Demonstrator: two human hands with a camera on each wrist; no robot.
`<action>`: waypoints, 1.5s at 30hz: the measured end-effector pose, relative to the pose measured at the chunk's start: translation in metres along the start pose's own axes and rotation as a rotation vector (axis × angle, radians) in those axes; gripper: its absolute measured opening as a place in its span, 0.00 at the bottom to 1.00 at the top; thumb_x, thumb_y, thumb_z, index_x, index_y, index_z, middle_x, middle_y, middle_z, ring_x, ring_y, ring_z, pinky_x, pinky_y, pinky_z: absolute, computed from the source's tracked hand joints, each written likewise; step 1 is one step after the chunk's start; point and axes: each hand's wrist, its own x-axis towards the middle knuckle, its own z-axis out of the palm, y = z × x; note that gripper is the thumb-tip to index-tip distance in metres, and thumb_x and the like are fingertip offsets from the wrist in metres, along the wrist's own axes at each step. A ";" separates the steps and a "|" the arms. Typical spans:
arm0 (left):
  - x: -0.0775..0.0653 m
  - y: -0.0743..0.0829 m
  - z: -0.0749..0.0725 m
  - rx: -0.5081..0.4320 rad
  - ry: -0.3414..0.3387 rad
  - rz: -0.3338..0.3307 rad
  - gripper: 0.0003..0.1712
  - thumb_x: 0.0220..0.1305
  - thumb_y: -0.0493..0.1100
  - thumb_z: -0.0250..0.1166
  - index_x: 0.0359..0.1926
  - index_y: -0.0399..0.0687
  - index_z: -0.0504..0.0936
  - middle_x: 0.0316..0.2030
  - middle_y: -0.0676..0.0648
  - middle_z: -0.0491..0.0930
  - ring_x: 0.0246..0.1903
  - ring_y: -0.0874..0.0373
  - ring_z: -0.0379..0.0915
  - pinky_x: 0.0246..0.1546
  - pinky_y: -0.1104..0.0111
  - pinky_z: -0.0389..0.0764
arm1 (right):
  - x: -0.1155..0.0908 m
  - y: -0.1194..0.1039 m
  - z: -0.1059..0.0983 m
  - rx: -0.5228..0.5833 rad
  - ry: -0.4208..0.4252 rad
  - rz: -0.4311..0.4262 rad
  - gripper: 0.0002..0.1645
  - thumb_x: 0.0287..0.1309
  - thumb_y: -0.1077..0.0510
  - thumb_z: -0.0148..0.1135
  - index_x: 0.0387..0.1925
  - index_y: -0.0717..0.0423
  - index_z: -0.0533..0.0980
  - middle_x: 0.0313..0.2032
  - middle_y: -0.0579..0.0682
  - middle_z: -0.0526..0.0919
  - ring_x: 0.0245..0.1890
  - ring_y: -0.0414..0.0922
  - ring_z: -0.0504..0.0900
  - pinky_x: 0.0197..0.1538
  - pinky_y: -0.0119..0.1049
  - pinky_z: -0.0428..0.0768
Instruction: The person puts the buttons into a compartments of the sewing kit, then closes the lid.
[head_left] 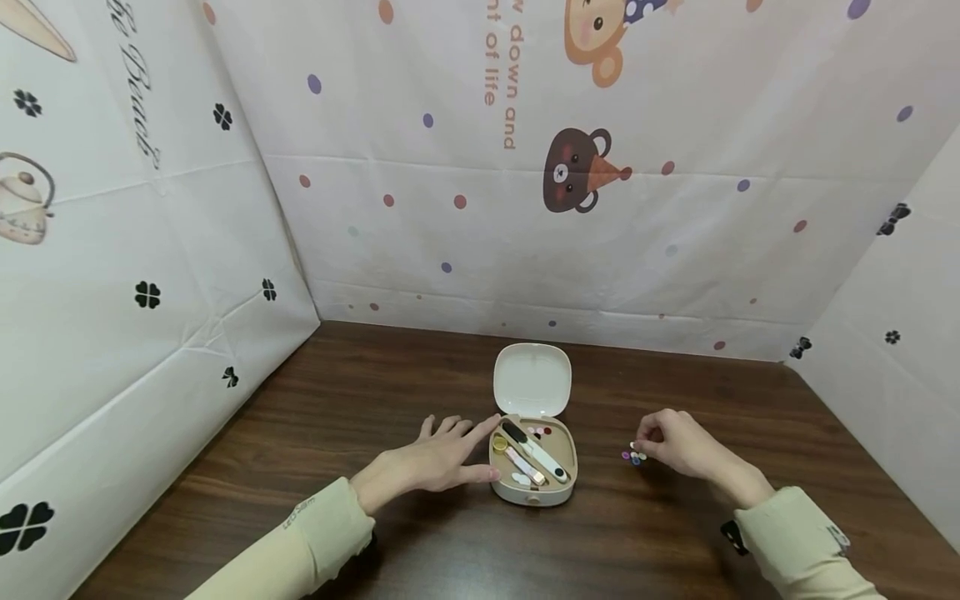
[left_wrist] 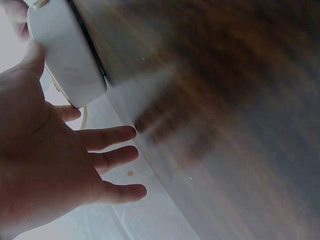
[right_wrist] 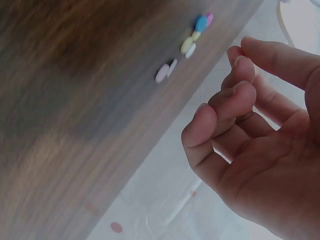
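Note:
A small white box (head_left: 535, 497) stands on the table, its lid (head_left: 532, 380) raised at the back. My left hand (head_left: 427, 458) lies along its left side with fingers spread. The thumb and index fingertip are at the box's side, as the left wrist view also shows. Inside lie a black-and-white slim tool (head_left: 542, 457), a pink-and-gold tool (head_left: 524, 465), a round gold piece (head_left: 500, 444) and several small discs. To the right, my right hand (head_left: 681, 444) hovers at several small coloured discs (right_wrist: 187, 45), thumb and index tips drawn together; I cannot tell whether they pinch one.
The dark wooden table (head_left: 405, 375) is enclosed by printed white sheets (head_left: 420, 242) at the back and both sides. A dark object (head_left: 733, 537) shows by the right sleeve. Bare wood lies between the box and the loose discs.

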 end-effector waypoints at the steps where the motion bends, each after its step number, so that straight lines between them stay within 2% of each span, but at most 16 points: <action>1: 0.000 0.000 0.000 -0.001 0.001 -0.002 0.49 0.61 0.76 0.45 0.76 0.66 0.42 0.69 0.41 0.63 0.72 0.41 0.51 0.66 0.34 0.47 | 0.000 0.001 -0.003 -0.007 0.011 0.004 0.08 0.57 0.61 0.64 0.23 0.53 0.79 0.19 0.41 0.79 0.19 0.32 0.68 0.24 0.28 0.67; 9: 0.001 0.000 -0.002 0.005 0.010 -0.003 0.49 0.61 0.77 0.45 0.76 0.66 0.41 0.69 0.41 0.63 0.72 0.41 0.51 0.66 0.34 0.47 | -0.011 0.013 -0.026 -0.083 0.051 0.034 0.07 0.57 0.59 0.65 0.24 0.50 0.80 0.22 0.39 0.79 0.22 0.32 0.68 0.27 0.29 0.67; 17: -0.001 0.002 -0.004 0.001 0.006 -0.009 0.48 0.62 0.76 0.46 0.76 0.67 0.42 0.69 0.40 0.62 0.72 0.40 0.50 0.66 0.33 0.46 | -0.041 0.025 -0.035 -0.121 0.028 0.088 0.06 0.55 0.57 0.67 0.24 0.47 0.78 0.23 0.38 0.79 0.22 0.31 0.67 0.27 0.29 0.66; 25: -0.001 0.003 -0.005 0.004 0.002 -0.014 0.48 0.62 0.76 0.46 0.77 0.66 0.42 0.69 0.40 0.62 0.72 0.39 0.50 0.66 0.33 0.46 | -0.078 0.039 -0.027 -0.159 -0.025 0.187 0.08 0.51 0.55 0.70 0.25 0.46 0.77 0.21 0.38 0.76 0.21 0.31 0.66 0.26 0.30 0.65; 30: -0.002 0.003 -0.005 0.009 0.000 -0.013 0.48 0.62 0.75 0.47 0.76 0.65 0.43 0.69 0.39 0.63 0.72 0.39 0.50 0.66 0.34 0.47 | -0.093 0.044 -0.016 -0.143 -0.076 0.257 0.09 0.50 0.54 0.71 0.26 0.46 0.76 0.22 0.39 0.76 0.21 0.32 0.66 0.26 0.31 0.65; 38: -0.001 0.003 -0.004 0.009 -0.004 -0.011 0.48 0.62 0.75 0.47 0.76 0.65 0.43 0.69 0.40 0.63 0.72 0.40 0.51 0.66 0.34 0.47 | -0.102 0.043 -0.008 -0.125 -0.089 0.299 0.08 0.51 0.53 0.71 0.25 0.45 0.77 0.21 0.39 0.76 0.21 0.32 0.67 0.25 0.32 0.66; 45: -0.002 0.003 -0.004 0.011 -0.003 -0.007 0.48 0.62 0.75 0.46 0.76 0.65 0.43 0.69 0.40 0.64 0.72 0.40 0.51 0.66 0.34 0.48 | -0.103 0.041 -0.006 -0.133 -0.087 0.319 0.06 0.49 0.54 0.72 0.26 0.45 0.80 0.25 0.39 0.80 0.25 0.33 0.74 0.28 0.37 0.72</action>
